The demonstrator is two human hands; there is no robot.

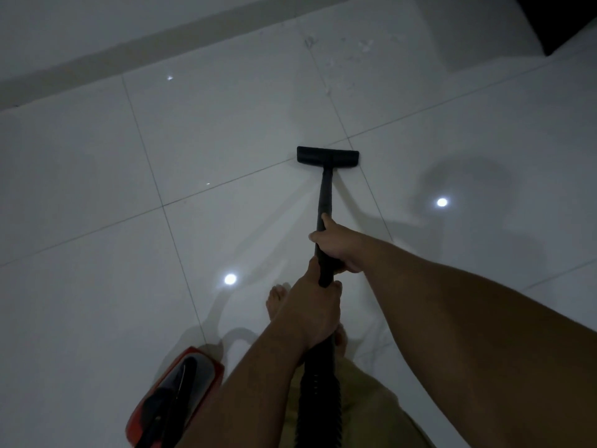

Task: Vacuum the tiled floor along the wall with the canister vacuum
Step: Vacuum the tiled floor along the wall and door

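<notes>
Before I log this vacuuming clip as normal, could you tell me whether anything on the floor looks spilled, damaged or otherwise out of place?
Only one thing stands out: pale scuffs or specks mark the tiled floor near the wall, beyond the floor head; too dim to say what they are. Otherwise, both the left hand and right hand grip the wand.

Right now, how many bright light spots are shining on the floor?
3 clear ones: one near the wall, one right of the wand, one left of the bare foot. The arms may hide more.
</notes>
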